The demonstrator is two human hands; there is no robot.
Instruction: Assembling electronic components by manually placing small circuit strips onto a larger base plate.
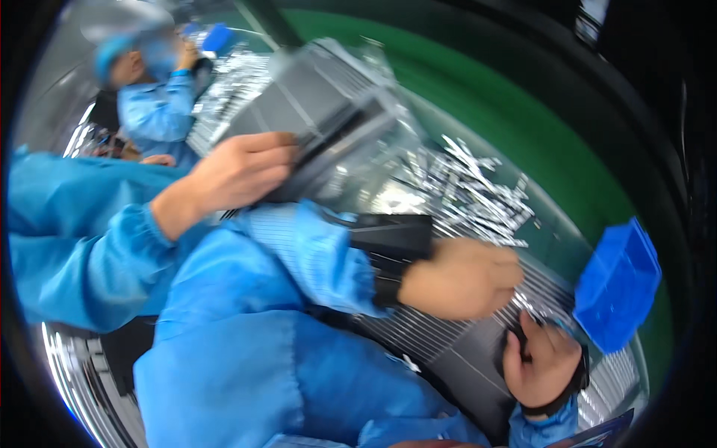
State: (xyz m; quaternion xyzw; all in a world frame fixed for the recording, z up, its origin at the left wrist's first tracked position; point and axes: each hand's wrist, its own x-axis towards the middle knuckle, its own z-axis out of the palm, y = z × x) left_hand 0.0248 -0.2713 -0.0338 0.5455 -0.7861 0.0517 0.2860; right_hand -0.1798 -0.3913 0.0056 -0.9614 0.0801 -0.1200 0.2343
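Observation:
My left hand point(463, 280) reaches over a grey ribbed tray point(407, 336), back of the hand up and fingers curled closed. Whatever it grips, if anything, is hidden under the fingers. A wide black device is strapped to that wrist point(396, 243). To its right, my right hand point(549, 366) has thumb and fingers bent around something small and dark at the tray's edge, too blurred to name. A black band circles this wrist. Just beyond my left hand lies a loose heap of small shiny metal strips point(478, 187).
A blue plastic bin point(618, 287) stands at the far right on the green-edged bench point(523, 112). At left, a co-worker's hand point(243, 172) is beside a clear plastic bag point(366, 134) and dark trays point(291, 97). Another person point(153, 104) sits farther back.

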